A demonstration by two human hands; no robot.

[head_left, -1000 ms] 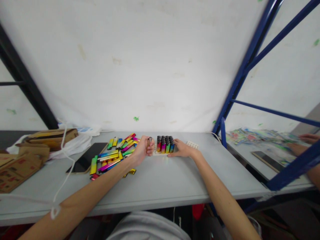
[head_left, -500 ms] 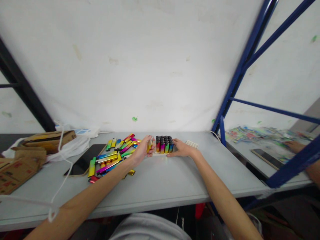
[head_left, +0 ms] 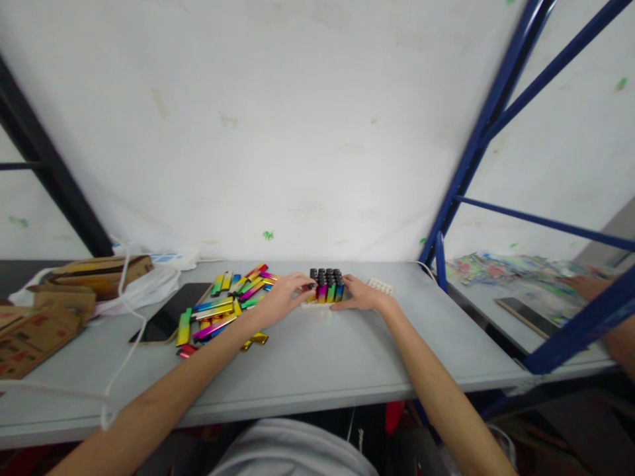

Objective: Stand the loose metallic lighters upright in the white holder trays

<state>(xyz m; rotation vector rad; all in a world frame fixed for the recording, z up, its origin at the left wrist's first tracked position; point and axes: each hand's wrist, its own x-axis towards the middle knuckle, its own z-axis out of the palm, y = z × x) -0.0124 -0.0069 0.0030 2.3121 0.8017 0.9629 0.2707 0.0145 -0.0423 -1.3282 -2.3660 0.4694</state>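
Note:
A white tray [head_left: 314, 305] near the table's back edge holds several rainbow-coloured lighters [head_left: 331, 289] standing upright with black tops. My left hand [head_left: 282, 296] reaches in from the left, and its fingertips pinch the top of a lighter [head_left: 313, 287] at the tray's left edge. On the other side, my right hand [head_left: 360, 295] clasps the tray, thumb behind and fingers in front. A loose pile of lighters [head_left: 223, 309] lies flat on the table just left of my left hand.
A dark phone [head_left: 166, 316] lies left of the pile, beside a white plastic bag [head_left: 149, 284] and cardboard boxes [head_left: 40, 324]. Another white tray [head_left: 381, 285] sits right of my right hand. A blue rack post [head_left: 476, 145] separates a neighbouring table, where another person's hand [head_left: 588, 285] works.
My left hand brought a lighter, held upright, from the pile to the tray's left edge and set it among the others. My right hand stayed on the tray.

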